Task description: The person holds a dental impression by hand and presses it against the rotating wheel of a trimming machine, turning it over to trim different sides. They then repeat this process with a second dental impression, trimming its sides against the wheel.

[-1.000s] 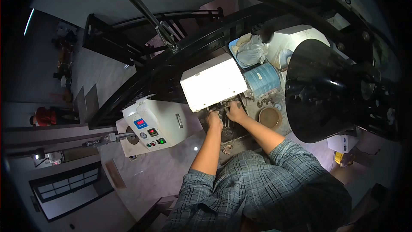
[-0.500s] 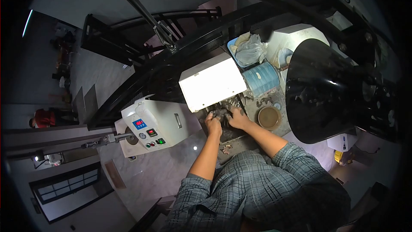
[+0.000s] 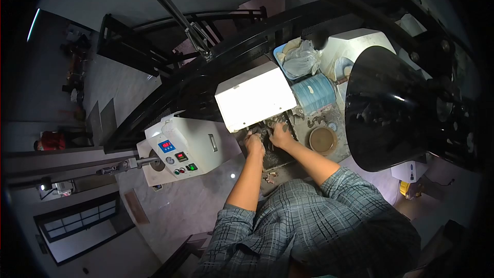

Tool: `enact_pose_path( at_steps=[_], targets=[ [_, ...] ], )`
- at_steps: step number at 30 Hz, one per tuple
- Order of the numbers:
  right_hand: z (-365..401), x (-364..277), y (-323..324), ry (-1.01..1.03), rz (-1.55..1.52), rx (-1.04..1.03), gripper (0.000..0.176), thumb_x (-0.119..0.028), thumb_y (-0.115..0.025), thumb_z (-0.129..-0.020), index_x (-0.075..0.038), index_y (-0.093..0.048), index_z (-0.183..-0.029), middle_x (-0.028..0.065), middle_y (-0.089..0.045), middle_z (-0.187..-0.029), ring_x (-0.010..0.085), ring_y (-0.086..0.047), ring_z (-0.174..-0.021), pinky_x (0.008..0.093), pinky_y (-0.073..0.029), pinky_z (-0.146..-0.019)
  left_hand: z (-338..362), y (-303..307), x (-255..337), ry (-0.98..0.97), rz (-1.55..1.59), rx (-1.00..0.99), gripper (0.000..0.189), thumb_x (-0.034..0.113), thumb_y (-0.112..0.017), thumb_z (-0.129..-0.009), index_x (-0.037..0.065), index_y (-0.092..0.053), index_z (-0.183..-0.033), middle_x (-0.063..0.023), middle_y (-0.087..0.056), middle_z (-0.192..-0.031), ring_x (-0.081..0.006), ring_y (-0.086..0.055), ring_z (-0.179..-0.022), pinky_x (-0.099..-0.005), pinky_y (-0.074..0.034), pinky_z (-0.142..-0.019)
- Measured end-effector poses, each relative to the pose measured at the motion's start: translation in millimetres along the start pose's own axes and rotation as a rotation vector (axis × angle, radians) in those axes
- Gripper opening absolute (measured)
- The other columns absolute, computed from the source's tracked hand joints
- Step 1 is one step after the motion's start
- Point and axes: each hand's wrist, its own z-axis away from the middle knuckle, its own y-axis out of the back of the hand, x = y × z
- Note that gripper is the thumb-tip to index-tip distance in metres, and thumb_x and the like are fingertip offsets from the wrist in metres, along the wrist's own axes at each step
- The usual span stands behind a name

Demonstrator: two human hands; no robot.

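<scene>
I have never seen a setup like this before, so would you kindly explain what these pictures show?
There is no robot here: a camera on a person's head looks forward and down, so every picture shares that view. The left hand and right hand are bare, working close together at the lower edge of a bright white box-shaped cover. Whatever they hold is too dark and small to identify. On the grey worktop, to the right, are a round brown bowl and a blue ribbed object. A white machine with lit red displays stands at left.
</scene>
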Motion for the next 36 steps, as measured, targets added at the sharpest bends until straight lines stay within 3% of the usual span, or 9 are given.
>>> enact_pose_path(
  at_steps=[5, 8, 15, 17, 21, 24, 27, 29, 36],
  targets=[
    [14, 18, 3, 0.005, -0.033, -0.314, 0.038, -0.013, -0.056, -0.072, 0.008, -0.048, -0.102, 0.0310, -0.050, -0.100, 0.0414, -0.048, -0.099, 0.0417, -0.040, -0.084, -19, 30, -8, -0.395, -0.203, -0.335, 0.028, -0.015, -0.041, -0.066, 0.004, -0.058, -0.078, -0.0001, -0.054, -0.071, -0.0084, -0.046, -0.057, -0.0203, -0.034, -0.048],
    [35, 15, -3, 0.164, 0.215, -0.504, 0.058, -0.022, -0.052, -0.074, 0.007, -0.036, -0.121, 0.0278, -0.036, -0.124, 0.0379, -0.032, -0.119, 0.0374, -0.029, -0.100, 2, 33, 8, -0.326, -0.297, -0.314, 0.030, -0.016, -0.041, -0.065, 0.001, -0.058, -0.084, -0.0027, -0.057, -0.078, -0.0102, -0.051, -0.062, -0.0203, -0.040, -0.056],
    [67, 12, 8, 0.059, 0.071, -0.789, 0.033, -0.015, -0.046, -0.073, 0.009, -0.055, -0.093, 0.0275, -0.054, -0.099, 0.0354, -0.054, -0.094, 0.0396, -0.043, -0.082, 8, 32, 1, -0.380, -0.186, -0.358, 0.024, -0.014, -0.047, -0.063, -0.002, -0.059, -0.079, -0.0010, -0.051, -0.077, -0.0089, -0.048, -0.064, -0.0211, -0.038, -0.056],
    [51, 37, -2, -0.268, -0.192, -0.761, 0.031, -0.009, -0.046, -0.072, 0.007, -0.058, -0.095, 0.0250, -0.057, -0.097, 0.0339, -0.054, -0.095, 0.0345, -0.042, -0.083, -14, 37, -14, -0.448, -0.221, -0.243, 0.032, -0.016, -0.044, -0.063, -0.002, -0.058, -0.088, -0.0037, -0.058, -0.082, -0.0112, -0.053, -0.070, -0.0209, -0.041, -0.065],
    [28, 30, 27, -0.066, -0.588, -0.388, 0.028, -0.002, -0.047, -0.069, 0.007, -0.057, -0.094, 0.0260, -0.057, -0.091, 0.0335, -0.057, -0.086, 0.0345, -0.042, -0.079, -27, 42, -16, -0.376, -0.310, -0.382, 0.035, -0.012, -0.054, -0.063, -0.006, -0.056, -0.097, -0.0062, -0.046, -0.099, -0.0154, -0.051, -0.083, -0.0257, -0.041, -0.074],
    [24, -31, 62, 0.053, -0.558, -0.133, 0.025, -0.004, -0.053, -0.069, 0.007, -0.057, -0.092, 0.0262, -0.057, -0.084, 0.0351, -0.057, -0.082, 0.0363, -0.044, -0.073, -21, 37, -17, -0.365, -0.346, -0.350, 0.040, -0.012, -0.052, -0.063, -0.007, -0.053, -0.103, -0.0075, -0.048, -0.097, -0.0158, -0.051, -0.085, -0.0257, -0.041, -0.075],
    [20, -5, 24, 0.064, -0.152, -0.054, 0.020, -0.007, -0.056, -0.070, 0.005, -0.058, -0.087, 0.0266, -0.056, -0.079, 0.0392, -0.055, -0.079, 0.0404, -0.044, -0.069, -1, 19, -13, -0.243, -0.104, -0.409, 0.038, -0.015, -0.043, -0.063, -0.003, -0.056, -0.097, -0.0061, -0.058, -0.084, -0.0122, -0.053, -0.070, -0.0222, -0.042, -0.065],
    [12, 0, 20, -0.007, -0.113, -0.076, 0.014, -0.007, -0.055, -0.071, 0.005, -0.057, -0.078, 0.0264, -0.055, -0.075, 0.0416, -0.054, -0.077, 0.0440, -0.043, -0.067, -22, 17, -23, -0.215, -0.122, -0.162, 0.042, -0.013, -0.045, -0.067, -0.003, -0.050, -0.107, -0.0072, -0.055, -0.088, -0.0129, -0.052, -0.069, -0.0225, -0.042, -0.063],
    [-6, 10, -4, -0.013, 0.007, 0.049, 0.018, -0.010, -0.059, -0.070, 0.005, -0.053, -0.062, 0.0256, -0.053, -0.066, 0.0415, -0.054, -0.068, 0.0435, -0.044, -0.059, -24, 0, -12, -0.054, -0.042, -0.074, 0.038, -0.007, -0.050, -0.067, 0.005, -0.046, -0.103, -0.0039, -0.049, -0.082, -0.0108, -0.045, -0.062, -0.0230, -0.035, -0.048]
  ],
)
